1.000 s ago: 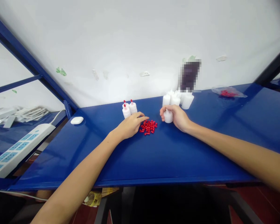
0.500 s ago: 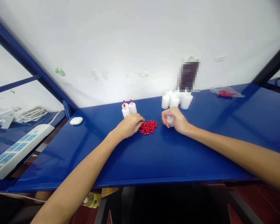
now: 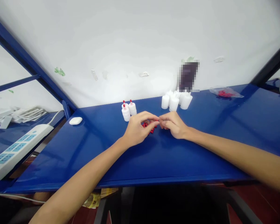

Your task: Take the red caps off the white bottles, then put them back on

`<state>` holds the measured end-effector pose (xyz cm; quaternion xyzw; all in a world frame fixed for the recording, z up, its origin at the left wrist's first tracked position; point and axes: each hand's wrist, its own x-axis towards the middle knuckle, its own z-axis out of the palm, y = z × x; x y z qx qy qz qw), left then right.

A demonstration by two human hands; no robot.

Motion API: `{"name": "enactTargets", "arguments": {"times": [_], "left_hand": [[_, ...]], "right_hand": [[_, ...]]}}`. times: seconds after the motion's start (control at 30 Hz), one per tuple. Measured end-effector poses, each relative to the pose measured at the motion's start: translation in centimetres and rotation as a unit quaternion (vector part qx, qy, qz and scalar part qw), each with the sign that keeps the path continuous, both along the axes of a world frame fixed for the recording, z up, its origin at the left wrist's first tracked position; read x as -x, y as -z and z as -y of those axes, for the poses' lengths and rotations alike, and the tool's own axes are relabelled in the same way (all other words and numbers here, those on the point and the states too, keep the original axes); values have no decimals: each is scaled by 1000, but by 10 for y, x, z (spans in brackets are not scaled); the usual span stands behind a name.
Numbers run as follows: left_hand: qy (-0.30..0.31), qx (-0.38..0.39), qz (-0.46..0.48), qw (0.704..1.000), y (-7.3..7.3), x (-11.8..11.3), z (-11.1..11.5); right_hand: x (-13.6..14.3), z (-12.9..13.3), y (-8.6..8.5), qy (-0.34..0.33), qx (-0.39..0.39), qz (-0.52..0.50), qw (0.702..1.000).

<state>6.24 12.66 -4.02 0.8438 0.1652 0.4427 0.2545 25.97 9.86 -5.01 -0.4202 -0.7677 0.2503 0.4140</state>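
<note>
Over the pile of small red caps (image 3: 151,131), my left hand (image 3: 140,128) pinches a tiny red piece, apparently one of the caps, between thumb and fingertips. My right hand (image 3: 174,125) is closed, its fingertips meeting those of the left just right of the pile. Whatever it holds is hidden by its curled fingers. Behind the left hand stand three white bottles (image 3: 126,114) with red-tipped nozzles. Several white bottles (image 3: 174,104) without visible red tips stand in a group behind the right hand.
A clear bag of red pieces (image 3: 226,92) lies at the back right of the blue table (image 3: 140,165). A white rounded object (image 3: 76,120) rests at the left. Beyond it are a power strip (image 3: 21,149) and a blue frame post (image 3: 35,65). The white wall (image 3: 121,46) bounds the back.
My left hand has moved right from the cap pile's left edge to meet the right hand. The right hand has shifted slightly left and turned; the white object in it is now hidden.
</note>
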Motion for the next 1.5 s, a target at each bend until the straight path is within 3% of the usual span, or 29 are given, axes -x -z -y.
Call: {"name": "enactTargets", "arguments": {"times": [0.27,0.4,0.7,0.9,1.2,1.37,1.5], "left_hand": [[-21,-41,2,999,7,-5,11],[10,-48,-17,999,6,-3,8],[-20,-124,-39,991,9,-1,5],[6,-152,-33,988,11,-1,3],[11,-225,-67,972,9,-2,7],[-33,-253,-84,963,5,5,-3],[-147,-249,-86,953,-10,25,-24]], "right_hand": [[-4,-3,4,-29,-138,81,987],[1,0,6,-32,-174,118,977],[8,10,1,-15,-102,93,990],[14,16,-2,-24,-42,58,997],[11,17,0,-67,-67,37,995],[9,13,-2,-62,-39,1,997],[-3,3,-10,-33,-11,-18,999]]}}
